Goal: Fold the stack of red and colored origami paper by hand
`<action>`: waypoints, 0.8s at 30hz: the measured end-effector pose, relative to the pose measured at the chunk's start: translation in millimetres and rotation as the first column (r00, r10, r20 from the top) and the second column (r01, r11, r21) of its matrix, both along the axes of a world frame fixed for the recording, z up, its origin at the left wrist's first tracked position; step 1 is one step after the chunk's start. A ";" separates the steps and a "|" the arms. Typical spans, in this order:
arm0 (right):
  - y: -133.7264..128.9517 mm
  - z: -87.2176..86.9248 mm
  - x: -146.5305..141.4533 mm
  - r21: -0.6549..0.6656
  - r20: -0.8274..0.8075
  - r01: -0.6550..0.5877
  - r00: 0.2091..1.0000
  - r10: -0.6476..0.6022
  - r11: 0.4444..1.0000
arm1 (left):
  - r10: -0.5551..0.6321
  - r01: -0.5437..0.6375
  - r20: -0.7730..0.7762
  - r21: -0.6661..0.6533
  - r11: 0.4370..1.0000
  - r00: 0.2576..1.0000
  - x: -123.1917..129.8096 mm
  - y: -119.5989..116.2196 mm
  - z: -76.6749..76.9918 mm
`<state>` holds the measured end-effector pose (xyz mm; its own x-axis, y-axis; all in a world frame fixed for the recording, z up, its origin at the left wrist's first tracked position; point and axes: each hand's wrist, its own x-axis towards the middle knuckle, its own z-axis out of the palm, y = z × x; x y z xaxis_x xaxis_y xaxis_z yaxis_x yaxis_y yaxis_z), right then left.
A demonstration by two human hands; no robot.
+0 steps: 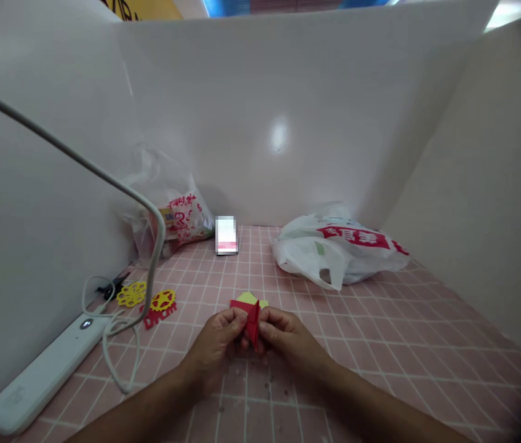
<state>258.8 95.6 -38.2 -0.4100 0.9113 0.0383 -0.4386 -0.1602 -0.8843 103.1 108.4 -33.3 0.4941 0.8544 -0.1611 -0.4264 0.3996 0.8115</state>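
Here, in the head view's lower centre, my left hand (218,335) and right hand (285,332) pinch a folded red piece (253,319) between them over the pink-tiled bench (371,332); something yellow (246,298) shows just behind it.

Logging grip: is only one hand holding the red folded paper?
No, the left hand and the right hand both pinch the red folded paper.
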 end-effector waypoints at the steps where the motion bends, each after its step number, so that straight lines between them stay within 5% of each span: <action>1: 0.2 -0.1 0.0 0.001 -0.009 -0.007 1.000 0.007 1.000 | -0.004 0.004 0.008 -0.002 1.000 1.000 0.3 -0.3 0.3; 24: -2.8 3.4 -1.6 -0.010 -0.021 -0.018 1.000 0.018 1.000 | -0.038 0.041 0.055 -0.043 0.998 0.998 0.6 -2.1 0.6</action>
